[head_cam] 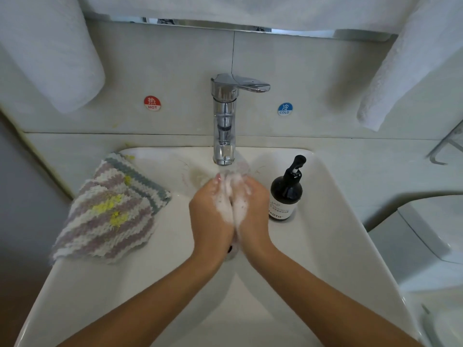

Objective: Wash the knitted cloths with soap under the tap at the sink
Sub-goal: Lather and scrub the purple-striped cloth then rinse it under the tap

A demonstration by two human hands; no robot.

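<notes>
Lather worked between left hand (213, 209) and right hand (253, 206), grips pressed together, nothing held | knitted cloths (110, 211) stacked at 9 o'clock on sink (325, 221) rim | risk: soapy grips may drag the overhanging stack off.

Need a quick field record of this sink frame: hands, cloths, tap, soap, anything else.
left hand: palm against the right hand, lathered, holds nothing
right hand: palm against the left hand, lathered
cloths: stacked on the sink's left rim, striped with yellow patches, untouched
tap: running onto the fingertips
soap bottle: dark pump bottle, upright at the sink's right side
sink: white
stickers: red HOT, blue COLD
</notes>
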